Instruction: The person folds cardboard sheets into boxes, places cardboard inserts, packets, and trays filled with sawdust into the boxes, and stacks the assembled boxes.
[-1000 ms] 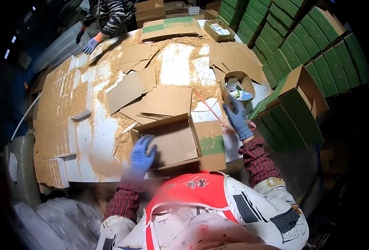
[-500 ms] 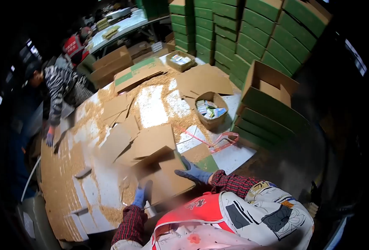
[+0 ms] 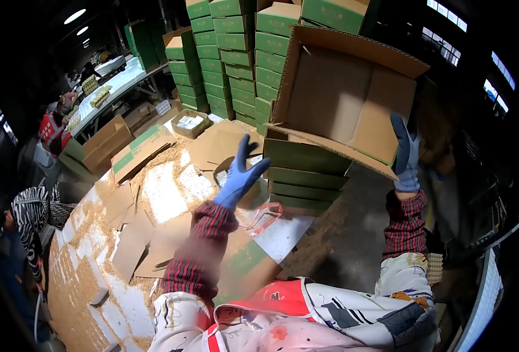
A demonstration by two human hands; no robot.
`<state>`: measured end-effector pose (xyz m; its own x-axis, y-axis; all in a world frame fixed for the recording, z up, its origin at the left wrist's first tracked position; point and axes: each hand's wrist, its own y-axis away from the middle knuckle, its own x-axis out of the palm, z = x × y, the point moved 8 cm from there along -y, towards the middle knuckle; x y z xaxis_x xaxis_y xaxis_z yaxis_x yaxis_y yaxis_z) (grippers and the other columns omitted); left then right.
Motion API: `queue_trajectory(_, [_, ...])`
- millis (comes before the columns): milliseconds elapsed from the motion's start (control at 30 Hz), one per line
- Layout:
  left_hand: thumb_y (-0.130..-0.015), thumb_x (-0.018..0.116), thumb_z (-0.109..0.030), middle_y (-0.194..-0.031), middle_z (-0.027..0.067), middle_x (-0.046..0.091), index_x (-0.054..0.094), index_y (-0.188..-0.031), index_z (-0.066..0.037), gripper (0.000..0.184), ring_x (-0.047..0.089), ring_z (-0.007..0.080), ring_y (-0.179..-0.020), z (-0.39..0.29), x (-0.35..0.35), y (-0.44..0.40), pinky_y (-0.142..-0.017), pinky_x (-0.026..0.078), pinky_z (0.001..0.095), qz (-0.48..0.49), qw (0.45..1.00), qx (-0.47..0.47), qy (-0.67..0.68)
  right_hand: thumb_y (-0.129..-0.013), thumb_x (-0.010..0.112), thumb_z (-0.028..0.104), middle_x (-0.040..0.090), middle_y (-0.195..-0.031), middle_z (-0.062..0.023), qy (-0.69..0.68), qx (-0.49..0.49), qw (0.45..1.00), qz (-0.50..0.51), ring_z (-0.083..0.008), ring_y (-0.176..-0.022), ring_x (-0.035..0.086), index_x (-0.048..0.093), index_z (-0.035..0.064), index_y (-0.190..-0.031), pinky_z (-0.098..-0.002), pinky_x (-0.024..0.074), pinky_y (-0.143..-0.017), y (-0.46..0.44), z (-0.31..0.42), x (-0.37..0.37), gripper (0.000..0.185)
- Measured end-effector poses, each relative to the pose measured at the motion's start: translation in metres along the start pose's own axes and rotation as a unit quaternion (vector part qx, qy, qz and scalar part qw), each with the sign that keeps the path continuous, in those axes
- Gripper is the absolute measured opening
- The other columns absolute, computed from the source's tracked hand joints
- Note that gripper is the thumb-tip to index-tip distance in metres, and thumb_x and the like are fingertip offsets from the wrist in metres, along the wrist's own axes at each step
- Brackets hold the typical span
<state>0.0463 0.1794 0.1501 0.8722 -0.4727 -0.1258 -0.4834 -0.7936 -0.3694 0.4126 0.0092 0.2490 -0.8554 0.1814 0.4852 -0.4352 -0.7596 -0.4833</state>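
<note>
An open cardboard box point(image 3: 328, 88) is tilted at the top of a short stack of green boxes point(image 3: 305, 175), its inside turned toward me. My right hand point(image 3: 408, 154), in a blue-grey glove, grips the box's lower right wall, thumb and fingers on either side of it. My left hand point(image 3: 242, 176), gloved in blue, is off the box with its fingers spread and nothing in them. It hovers over the table, in front of a small basket point(image 3: 222, 171) that it partly hides. Whether the box's underside rests fully on the stack I cannot tell.
Tall stacks of green boxes point(image 3: 239, 56) stand behind. Flat cardboard sheets point(image 3: 131, 246) and wood shavings cover parts of the white table point(image 3: 162, 193). Red strapping point(image 3: 265, 218) lies near its right edge. A co-worker in a striped top point(image 3: 29, 214) leans in at left.
The box has gone from the table in front of me up and right to the short stack. My left hand has let go of it and risen; the view has turned right.
</note>
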Motion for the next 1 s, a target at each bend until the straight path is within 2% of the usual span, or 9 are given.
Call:
queue_trajectory(133, [-0.072,0.077,-0.037,-0.125,0.0226,0.052,0.035,-0.137,0.001,0.086,0.050,0.0297,-0.118,0.028,0.038,-0.028,-0.099,0.040,0.0369,0.042,0.990,0.036,-0.127,-0.095,0.051,0.016,0.050,-0.132,-0.0098,0.268,-0.013,0.962,-0.045,-0.0182,-0.114,0.053,0.045,-0.0028,-0.129,-0.0275,0.0419,-0.097,-0.015,-0.005,-0.002,0.040])
queue_trajectory(200, [-0.070,0.078,-0.040,-0.125,0.0220,0.052,0.038,-0.134,0.002,0.086,0.050,0.0278,-0.119,0.034,0.034,-0.022,-0.101,0.039,0.0367,0.034,0.983,0.016,-0.177,-0.098,0.044,0.015,0.055,-0.126,-0.0108,0.293,0.100,0.943,0.124,-0.0157,-0.109,0.054,0.045,-0.0018,-0.130,-0.0266,0.0419,-0.095,-0.015,-0.068,-0.018,0.036])
queue_trajectory(233, [-0.070,0.077,-0.040,-0.131,0.0232,0.047,0.032,-0.137,0.003,0.092,0.045,0.0300,-0.123,0.037,0.031,-0.015,-0.104,0.036,0.0381,0.014,0.987,0.056,-0.148,-0.098,0.041,0.013,0.057,-0.122,-0.0110,0.246,0.201,0.934,0.162,-0.0148,-0.107,0.054,0.045,-0.0012,-0.129,-0.0260,0.0417,-0.094,-0.013,-0.110,-0.041,0.034])
queue_trajectory(367, [-0.076,0.072,-0.037,-0.146,0.0232,0.021,0.018,-0.144,-0.002,0.094,0.020,0.0352,-0.137,0.071,0.026,0.025,-0.111,0.024,0.0408,-0.135,0.974,0.068,-0.166,-0.096,0.045,0.014,0.058,-0.120,-0.0116,0.401,0.252,0.871,0.129,-0.0168,-0.106,0.055,0.047,-0.0006,-0.127,-0.0274,0.0422,-0.092,0.023,-0.270,-0.082,0.034])
queue_trajectory(567, [-0.082,0.066,-0.029,-0.135,0.0216,0.040,0.034,-0.138,-0.004,0.070,0.040,0.0360,-0.126,0.077,-0.030,0.204,-0.104,0.034,0.0409,-0.235,0.957,-0.054,-0.159,-0.092,0.051,0.015,0.059,-0.117,-0.0124,0.503,0.339,0.792,0.066,-0.0198,-0.104,0.056,0.050,0.0003,-0.124,-0.0295,0.0429,-0.090,0.180,-0.374,-0.138,0.035])
queue_trajectory(700, [-0.082,0.070,-0.031,-0.129,0.0164,0.049,0.044,-0.132,-0.004,0.063,0.049,0.0269,-0.118,0.096,-0.106,0.452,-0.098,0.041,0.0369,-0.467,0.831,-0.222,-0.205,-0.090,0.055,0.016,0.060,-0.115,-0.0130,0.510,0.391,0.766,0.035,-0.0219,-0.103,0.056,0.052,0.0008,-0.122,-0.0310,0.0434,-0.089,0.285,-0.365,-0.128,0.036])
queue_trajectory(767, [-0.081,0.071,-0.031,-0.126,0.0138,0.051,0.045,-0.130,-0.003,0.063,0.050,0.0254,-0.113,0.105,-0.117,0.597,-0.096,0.042,0.0361,-0.603,0.728,-0.282,-0.162,-0.089,0.057,0.017,0.060,-0.114,-0.0133,0.509,0.408,0.757,0.047,-0.0229,-0.103,0.056,0.053,0.0011,-0.121,-0.0317,0.0436,-0.088,0.332,-0.351,-0.103,0.036])
queue_trajectory(833, [-0.077,0.073,-0.030,-0.122,0.0166,0.053,0.050,-0.126,-0.003,0.061,0.050,0.0302,-0.114,0.083,-0.116,0.715,-0.096,0.041,0.0379,-0.618,0.612,-0.395,-0.295,-0.088,0.059,0.017,0.060,-0.113,-0.0135,0.498,0.418,0.754,0.094,-0.0239,-0.102,0.057,0.054,0.0014,-0.120,-0.0324,0.0439,-0.088,0.371,-0.342,-0.062,0.036])
queue_trajectory(1000, [-0.077,0.065,-0.041,-0.128,0.0180,0.048,0.047,-0.129,-0.010,0.063,0.044,0.0358,-0.119,0.048,-0.148,0.837,-0.099,0.037,0.0428,-0.603,0.532,-0.472,-0.361,-0.085,0.064,0.019,0.061,-0.110,-0.0142,0.383,0.314,0.725,0.480,-0.0264,-0.101,0.057,0.056,0.0021,-0.117,-0.0341,0.0444,-0.086,0.461,-0.342,0.179,0.037])
